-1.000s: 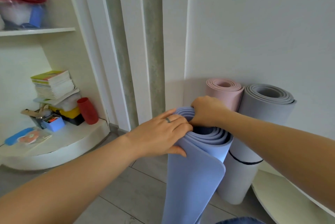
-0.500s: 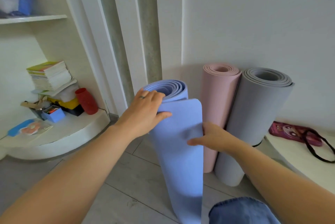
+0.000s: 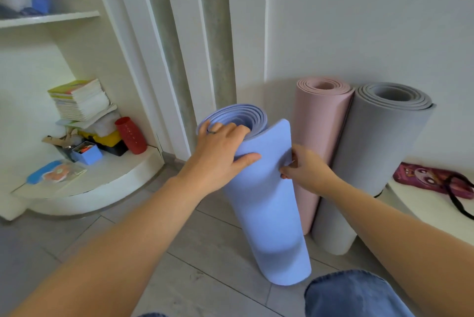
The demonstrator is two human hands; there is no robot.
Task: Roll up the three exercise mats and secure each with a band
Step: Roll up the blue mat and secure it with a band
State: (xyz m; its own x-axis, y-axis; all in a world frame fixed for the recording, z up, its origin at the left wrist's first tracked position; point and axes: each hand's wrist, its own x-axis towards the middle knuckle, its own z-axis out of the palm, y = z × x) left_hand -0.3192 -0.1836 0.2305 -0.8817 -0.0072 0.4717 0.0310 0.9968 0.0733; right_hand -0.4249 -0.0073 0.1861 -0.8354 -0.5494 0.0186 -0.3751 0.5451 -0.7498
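Grey floor tiles (image 3: 107, 252) meet a white wall here. My left hand (image 3: 220, 152) grips the top of the blue mat (image 3: 266, 214), with the fingers hooked into the coil and the thumb pressing the loose flap. My right hand (image 3: 305, 170) pinches that flap's right edge. The mat stands upright, near and left of the pink mat (image 3: 318, 137) and grey mat (image 3: 372, 162) by the far wall. I judge it light, springy foam, prone to unrolling, so I'd hold it mid-roll, across the flap.

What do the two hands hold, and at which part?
Both hold the blue mat: the left hand grips its top rim, fingers inside the roll; the right hand pinches the loose outer edge.
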